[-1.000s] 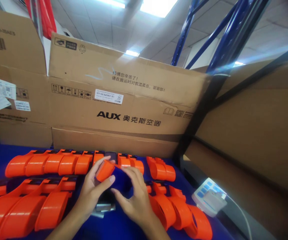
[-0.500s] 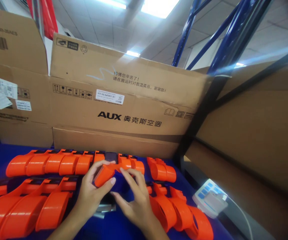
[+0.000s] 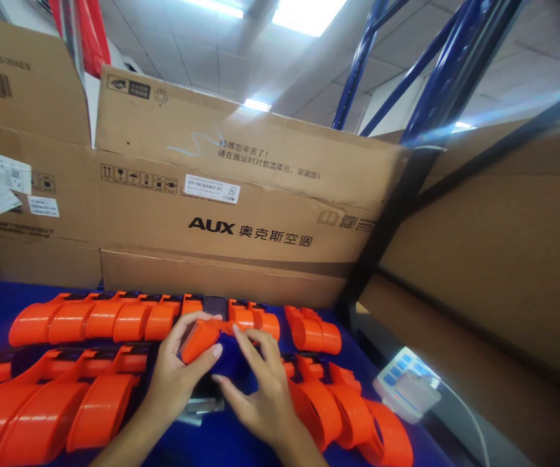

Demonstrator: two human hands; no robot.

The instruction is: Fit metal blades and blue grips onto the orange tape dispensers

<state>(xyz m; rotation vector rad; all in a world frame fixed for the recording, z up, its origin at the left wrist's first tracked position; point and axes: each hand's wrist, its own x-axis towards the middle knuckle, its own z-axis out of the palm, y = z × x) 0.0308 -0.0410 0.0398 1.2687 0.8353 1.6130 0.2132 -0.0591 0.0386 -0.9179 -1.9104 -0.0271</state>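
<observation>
In the middle of the head view, an orange curved plastic piece (image 3: 199,340) is held up over the blue surface. My left hand (image 3: 180,363) is closed on its left end, thumb in front and fingers behind. The fingertips of my right hand (image 3: 265,383) grip its right end; the right thumb sits lower, beside a dark blue area (image 3: 236,355). Whether that blue belongs to the piece or to the table, I cannot tell. Below my hands lie some shiny metal strips (image 3: 201,406), partly covered.
Rows of similar orange pieces (image 3: 102,405) lie left of my hands, and more orange pieces (image 3: 350,412) lie to the right. A dark rectangular object (image 3: 214,306) stands behind. A white power strip (image 3: 406,383) with a cable sits at right. Cardboard (image 3: 260,207) walls the back.
Hardly anything differs. The view has shifted very slightly, and the held orange piece is tilted a little differently while both hands keep their places.
</observation>
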